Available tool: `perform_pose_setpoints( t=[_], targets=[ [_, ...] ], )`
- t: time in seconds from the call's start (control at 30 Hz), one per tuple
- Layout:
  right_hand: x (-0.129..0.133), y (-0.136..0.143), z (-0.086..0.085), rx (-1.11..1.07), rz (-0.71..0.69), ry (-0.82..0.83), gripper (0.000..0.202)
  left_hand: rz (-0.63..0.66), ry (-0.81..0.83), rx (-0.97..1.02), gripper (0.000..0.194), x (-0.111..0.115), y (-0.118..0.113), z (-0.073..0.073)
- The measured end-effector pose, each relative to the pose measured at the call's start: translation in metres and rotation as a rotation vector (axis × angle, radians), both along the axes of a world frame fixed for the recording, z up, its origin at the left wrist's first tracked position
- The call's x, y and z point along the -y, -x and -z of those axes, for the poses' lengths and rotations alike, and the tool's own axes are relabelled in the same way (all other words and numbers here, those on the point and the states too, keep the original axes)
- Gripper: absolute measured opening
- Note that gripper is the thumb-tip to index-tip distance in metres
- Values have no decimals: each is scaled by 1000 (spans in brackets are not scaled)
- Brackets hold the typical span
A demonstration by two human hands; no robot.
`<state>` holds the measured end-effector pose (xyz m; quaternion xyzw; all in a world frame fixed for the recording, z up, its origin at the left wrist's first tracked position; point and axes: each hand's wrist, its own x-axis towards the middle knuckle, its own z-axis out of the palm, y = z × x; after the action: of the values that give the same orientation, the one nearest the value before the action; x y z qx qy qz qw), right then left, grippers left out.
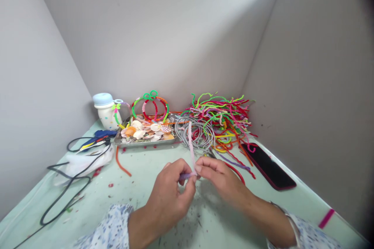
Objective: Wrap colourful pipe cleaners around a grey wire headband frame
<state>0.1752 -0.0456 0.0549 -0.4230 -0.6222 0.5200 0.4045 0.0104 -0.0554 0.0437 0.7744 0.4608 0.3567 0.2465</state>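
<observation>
Pale-pink fuzzy stem [191, 146] rises above both pinches: left hand [168, 190] nips a lilac piece [184, 176], right hand [223, 179] the stem's foot. Joining seems underway; twisting would want steady pressure.

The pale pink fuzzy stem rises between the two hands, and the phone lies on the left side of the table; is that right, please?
Not quite: the head view shows the phone on the right side of the table. The pale pink fuzzy stem does rise between the left hand and the right hand.
</observation>
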Motion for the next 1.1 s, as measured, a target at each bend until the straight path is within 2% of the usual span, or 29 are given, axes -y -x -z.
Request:
perform_pose_setpoints(
  t=[0.27, 0.47, 0.63, 0.83, 1.1],
  targets=[
    [2, -4, 2, 96, -10, -60, 19, -9, -39, 7, 12, 0, 1, 1],
    [3, -9, 8, 145, 102, -355, 5, 14, 44, 129, 14, -1, 2, 1],
    [3, -11, 14, 236, 117, -548, 3, 101, 92, 243, 18, -4, 5, 1],
    [0, -11, 16, 296, 109, -704, 5, 100, 58, 177, 18, -5, 5, 3],
    [1, -13, 9, 363, 144, -866, 10, 84, 1, 121, 19, -2, 6, 1]
  ],
)
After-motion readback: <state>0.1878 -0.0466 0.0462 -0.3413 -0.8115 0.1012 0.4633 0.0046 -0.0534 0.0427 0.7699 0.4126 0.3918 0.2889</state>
